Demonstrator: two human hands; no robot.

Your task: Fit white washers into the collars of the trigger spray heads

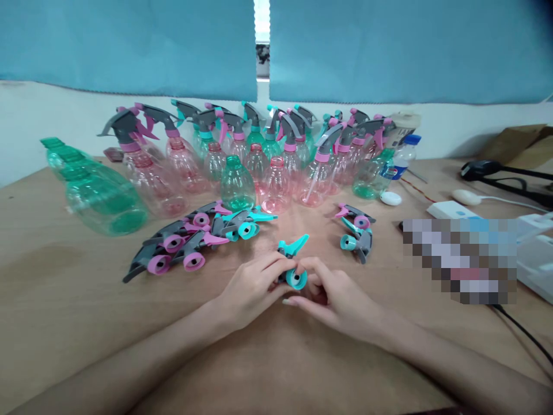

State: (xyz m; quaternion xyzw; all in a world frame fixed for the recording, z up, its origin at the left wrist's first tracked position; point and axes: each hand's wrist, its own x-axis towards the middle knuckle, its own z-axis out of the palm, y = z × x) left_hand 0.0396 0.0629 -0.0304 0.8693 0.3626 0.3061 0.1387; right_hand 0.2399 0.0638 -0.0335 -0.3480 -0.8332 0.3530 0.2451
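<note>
My left hand (pixel 254 285) grips a trigger spray head (pixel 294 249) with a grey body and turquoise trigger, low over the table in front of me. Its turquoise collar (pixel 297 280) is turned with the opening toward me. My right hand (pixel 339 294) has its curled fingers at the collar's right side, the index fingertip on the top of it and the thumb stretched out below. Left of my hands lies a pile of loose spray heads (pixel 194 261) in pink and turquoise. Two more spray heads (pixel 356 242) lie to the right.
Green bottles (pixel 110 199) and pink bottles (pixel 276 187) stand along the back, several with spray heads fitted. A Pepsi bottle (pixel 405 158), a white cap (pixel 391 199), a white computer mouse (pixel 465 197), a blurred-out object (pixel 460 259) and a black cable (pixel 522 334) are on the right.
</note>
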